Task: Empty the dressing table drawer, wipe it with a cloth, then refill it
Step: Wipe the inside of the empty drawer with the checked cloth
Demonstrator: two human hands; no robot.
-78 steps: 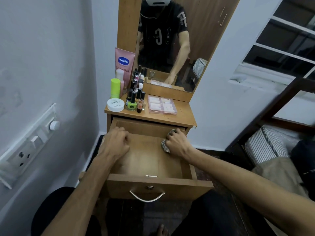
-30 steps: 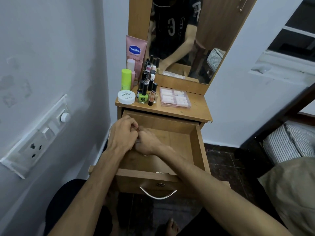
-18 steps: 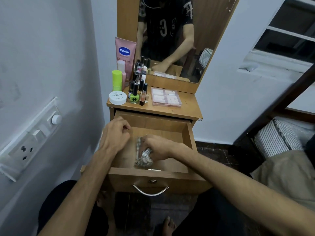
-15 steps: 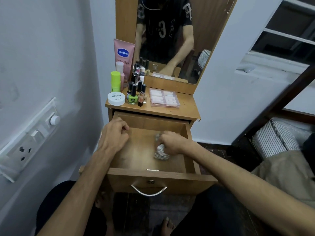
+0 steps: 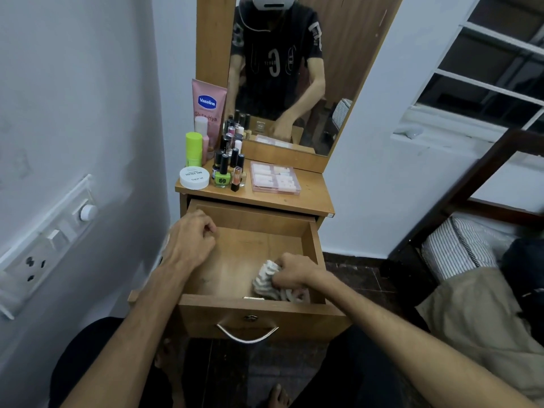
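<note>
Low in the frame's centre, the right hand (image 5: 294, 273) clutches a bunched cloth (image 5: 266, 281) against the open drawer's (image 5: 259, 248) front right corner; the left hand (image 5: 190, 241), loosely fisted, rests on its left wall

Dim indoor light, soft shadows, slight motion blur, wide-angle bowing at edges.

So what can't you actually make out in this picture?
All in the head view:
- The front right corner of the drawer floor: hidden under the right hand and the cloth.
- The left hand fingertips: curled under, so what they touch is unclear.
- Small print on the nail polish bottles: too small.
- The pink case contents: blurred.
- The bed: cut off by the right edge.
</note>
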